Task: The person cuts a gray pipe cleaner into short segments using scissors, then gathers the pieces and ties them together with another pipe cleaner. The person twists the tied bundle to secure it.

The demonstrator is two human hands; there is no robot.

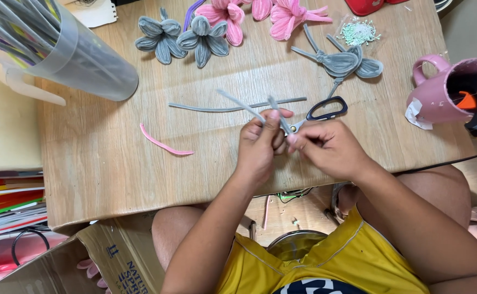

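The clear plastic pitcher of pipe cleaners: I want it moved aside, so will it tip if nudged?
The pitcher looks tall and narrow, and long stems stick out, so probably top-heavy. The contents seem light; it would likely slide easily on the smooth wooden table.

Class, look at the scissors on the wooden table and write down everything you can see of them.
The scissors lie flat on the wooden table, just beyond the person's hands. Two black oval finger loops, apparently plastic, point up and to the right; one is larger. The metal blades run down-left toward the left hand and right hand, which mostly hide them, so open or closed cannot be told. Neither hand grips them; both pinch grey pipe cleaners instead.
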